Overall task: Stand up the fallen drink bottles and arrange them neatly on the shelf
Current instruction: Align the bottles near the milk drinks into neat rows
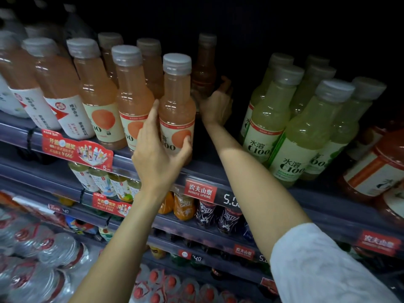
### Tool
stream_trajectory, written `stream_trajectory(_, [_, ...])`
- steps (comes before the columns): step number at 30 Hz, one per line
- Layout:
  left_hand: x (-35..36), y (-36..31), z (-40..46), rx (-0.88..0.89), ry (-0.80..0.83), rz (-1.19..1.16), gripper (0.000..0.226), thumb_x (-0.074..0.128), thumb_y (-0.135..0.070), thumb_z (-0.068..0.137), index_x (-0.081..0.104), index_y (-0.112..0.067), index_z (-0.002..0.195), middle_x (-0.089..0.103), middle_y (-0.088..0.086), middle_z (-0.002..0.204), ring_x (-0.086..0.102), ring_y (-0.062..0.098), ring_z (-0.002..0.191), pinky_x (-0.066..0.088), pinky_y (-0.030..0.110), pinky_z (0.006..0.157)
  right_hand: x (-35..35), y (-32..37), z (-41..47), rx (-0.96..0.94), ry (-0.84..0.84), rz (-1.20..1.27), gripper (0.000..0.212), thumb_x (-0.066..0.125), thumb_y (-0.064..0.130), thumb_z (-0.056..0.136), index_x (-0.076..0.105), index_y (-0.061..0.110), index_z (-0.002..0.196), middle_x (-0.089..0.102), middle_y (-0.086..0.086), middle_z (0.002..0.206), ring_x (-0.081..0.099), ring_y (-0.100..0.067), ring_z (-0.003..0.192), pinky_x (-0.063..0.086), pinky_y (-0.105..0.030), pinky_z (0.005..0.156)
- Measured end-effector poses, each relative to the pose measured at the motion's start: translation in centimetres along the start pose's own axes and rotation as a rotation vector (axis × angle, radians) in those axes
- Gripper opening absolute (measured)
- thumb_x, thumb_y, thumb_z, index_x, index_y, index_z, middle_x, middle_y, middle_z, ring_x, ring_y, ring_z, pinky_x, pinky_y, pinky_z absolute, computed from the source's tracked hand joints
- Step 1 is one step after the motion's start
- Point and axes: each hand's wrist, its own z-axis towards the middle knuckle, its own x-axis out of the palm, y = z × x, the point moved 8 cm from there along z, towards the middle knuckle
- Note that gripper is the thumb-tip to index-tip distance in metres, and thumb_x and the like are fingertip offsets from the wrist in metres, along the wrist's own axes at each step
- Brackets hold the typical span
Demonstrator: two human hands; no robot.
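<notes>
A pink grapefruit C100 bottle [176, 99] stands upright at the front edge of the upper shelf [218, 173]. My left hand [159, 149] grips its lower body, thumb on the label and fingers behind on the left side. Behind it a darker pink bottle [204, 68] stands deeper in the shelf. My right hand [215, 103] reaches in and wraps round that bottle's lower part; its fingers are partly hidden in the dark. More pink bottles [131, 92] stand in a row to the left.
Green C100 bottles [290, 136] stand in a group on the right, with a dark gap between them and the pink ones. Orange-red jugs [376, 169] sit far right. Lower shelves hold tea, soda bottles [183, 206] and water packs [43, 252]. Price tags [201, 190] line the shelf edges.
</notes>
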Motion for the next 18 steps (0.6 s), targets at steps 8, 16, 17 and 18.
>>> stream_trajectory(8, [-0.1,0.3,0.0,0.019,0.021,0.031,0.078,0.070,-0.037,0.081,0.035,-0.010,0.145,0.055,0.004,0.136,0.057,0.019,0.118,0.046,0.025,0.087,0.7,0.7,0.2,-0.020,0.071,0.015,0.077,0.071,0.037,0.080,0.029,0.011,0.139,0.062,-0.013,0.119,0.062,-0.033,0.104,0.048,-0.039,0.082])
stream_trajectory(16, [-0.1,0.2,0.0,0.019,0.024,0.019,0.076,0.070,-0.035,0.081,0.036,-0.009,0.145,0.057,0.005,0.133,0.056,0.019,0.115,0.042,0.021,0.088,-2.7,0.4,-3.6,-0.043,0.074,0.036,0.089,0.075,0.036,0.074,0.022,0.016,0.141,0.039,-0.017,0.135,0.037,-0.032,0.124,0.035,-0.041,0.096])
stream_trajectory(17, [-0.1,0.2,0.0,0.021,0.029,0.017,0.076,0.069,-0.035,0.082,0.036,-0.008,0.145,0.056,0.005,0.134,0.055,0.018,0.116,0.040,0.020,0.089,-3.1,0.7,-4.4,-0.061,0.110,0.094,0.088,0.074,0.033,0.075,0.020,0.016,0.142,0.035,-0.017,0.136,0.034,-0.031,0.124,0.033,-0.040,0.098])
stream_trajectory(18, [-0.1,0.2,0.0,0.023,0.034,0.014,0.076,0.069,-0.035,0.083,0.036,-0.008,0.145,0.055,0.005,0.136,0.054,0.018,0.117,0.039,0.018,0.091,-3.4,0.9,-4.8,-0.068,0.151,0.187,0.086,0.073,0.028,0.077,0.019,0.015,0.143,0.033,-0.017,0.135,0.035,-0.030,0.124,0.033,-0.038,0.098])
